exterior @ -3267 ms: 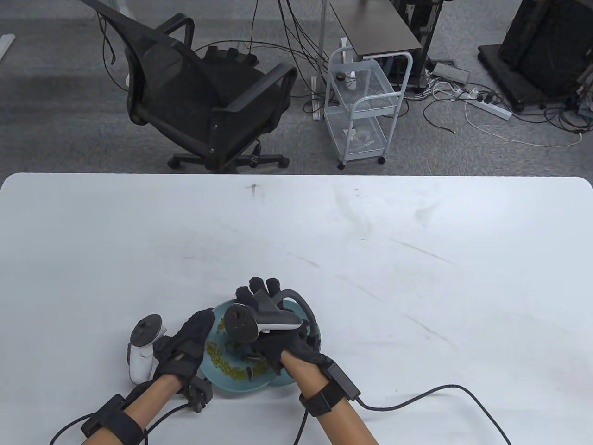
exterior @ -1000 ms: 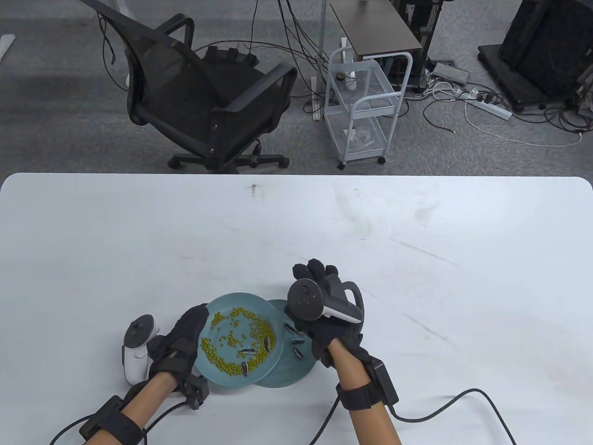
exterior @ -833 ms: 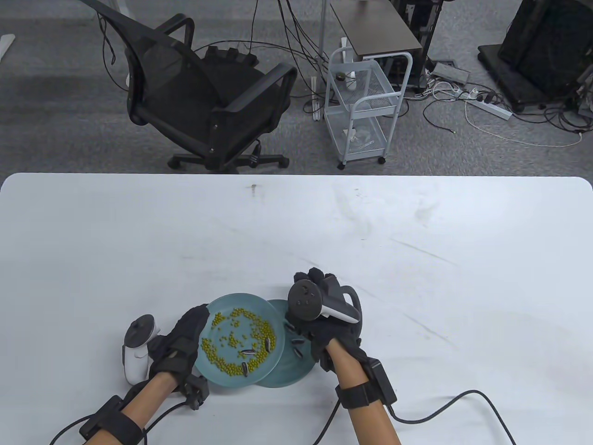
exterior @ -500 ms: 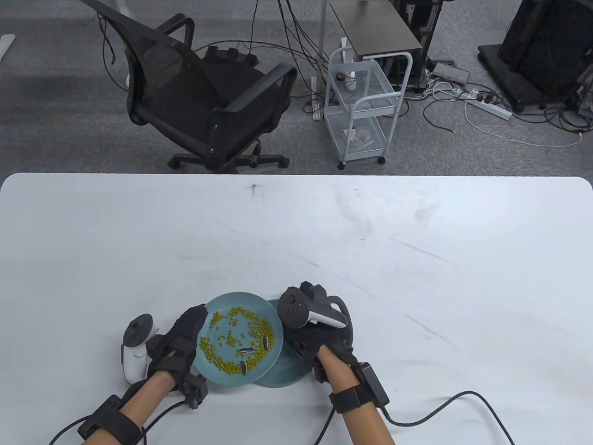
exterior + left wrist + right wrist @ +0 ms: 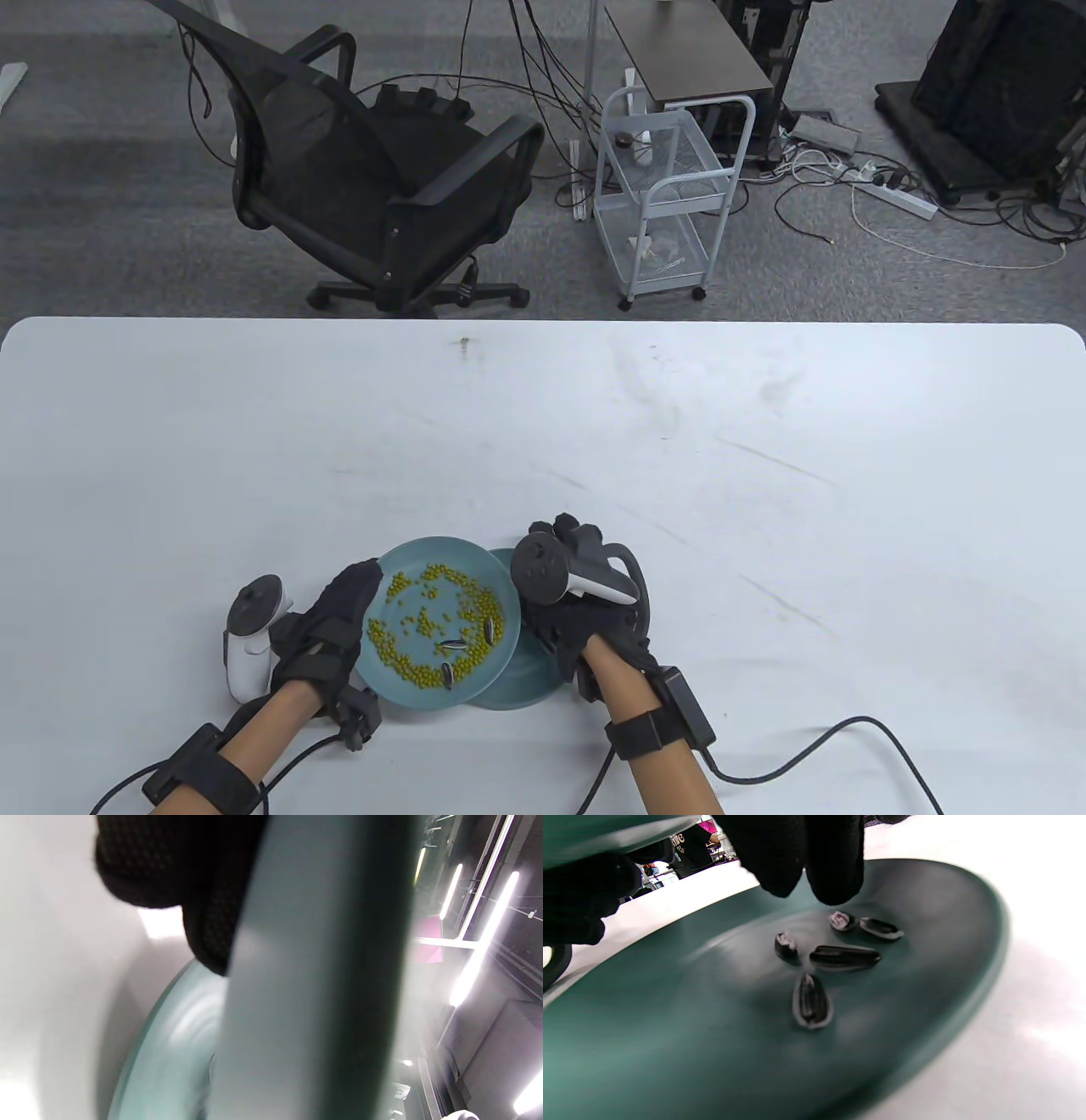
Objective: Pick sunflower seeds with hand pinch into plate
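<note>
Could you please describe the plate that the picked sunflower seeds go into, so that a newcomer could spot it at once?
On the white table, near its front edge, two teal plates overlap between the hands. The one you want is the lower plate, lying flat, partly under the raised plate and beside the right hand. It holds only a few striped sunflower seeds, while its neighbour is strewn with green peas.

Table camera above, facing my white table, far. Left wrist camera pressed against upper plate, blurred. Right wrist camera low, close over lower plate. All three share stacked plates.
</note>
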Action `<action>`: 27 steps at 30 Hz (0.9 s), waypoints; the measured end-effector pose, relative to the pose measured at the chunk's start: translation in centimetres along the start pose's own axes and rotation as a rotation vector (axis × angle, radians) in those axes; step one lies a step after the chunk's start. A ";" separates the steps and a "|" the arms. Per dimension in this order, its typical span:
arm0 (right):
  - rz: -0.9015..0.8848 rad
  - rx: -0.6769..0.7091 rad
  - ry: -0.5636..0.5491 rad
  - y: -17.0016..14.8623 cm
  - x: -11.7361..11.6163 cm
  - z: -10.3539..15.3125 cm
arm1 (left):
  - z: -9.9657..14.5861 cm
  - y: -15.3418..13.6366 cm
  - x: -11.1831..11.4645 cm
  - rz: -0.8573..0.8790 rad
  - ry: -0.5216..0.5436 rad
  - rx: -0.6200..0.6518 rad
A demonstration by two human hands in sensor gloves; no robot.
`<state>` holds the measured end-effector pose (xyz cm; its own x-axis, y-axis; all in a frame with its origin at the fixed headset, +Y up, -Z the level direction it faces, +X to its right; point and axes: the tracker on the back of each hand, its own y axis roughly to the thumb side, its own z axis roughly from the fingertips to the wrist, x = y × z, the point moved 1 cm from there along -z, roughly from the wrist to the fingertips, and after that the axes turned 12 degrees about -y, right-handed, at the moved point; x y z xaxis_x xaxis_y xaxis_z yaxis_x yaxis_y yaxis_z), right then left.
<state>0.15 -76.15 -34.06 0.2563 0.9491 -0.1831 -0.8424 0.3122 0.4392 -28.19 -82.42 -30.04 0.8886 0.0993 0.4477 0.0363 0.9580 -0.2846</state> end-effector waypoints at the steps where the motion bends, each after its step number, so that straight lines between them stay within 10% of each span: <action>1: -0.003 -0.003 0.000 -0.1 0.0 0.0 | 0.0 0.0 0.0 -0.001 0.001 -0.001; 27: 0.167 0.117 -0.197 5.7 7.6 0.9 | 0.0 -0.1 0.1 -0.005 0.010 -0.021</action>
<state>-2.33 -67.09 -32.17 0.2150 0.9741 0.0701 -0.8235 0.1423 0.5492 -28.13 -82.48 -30.03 0.8929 0.0915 0.4409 0.0508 0.9524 -0.3004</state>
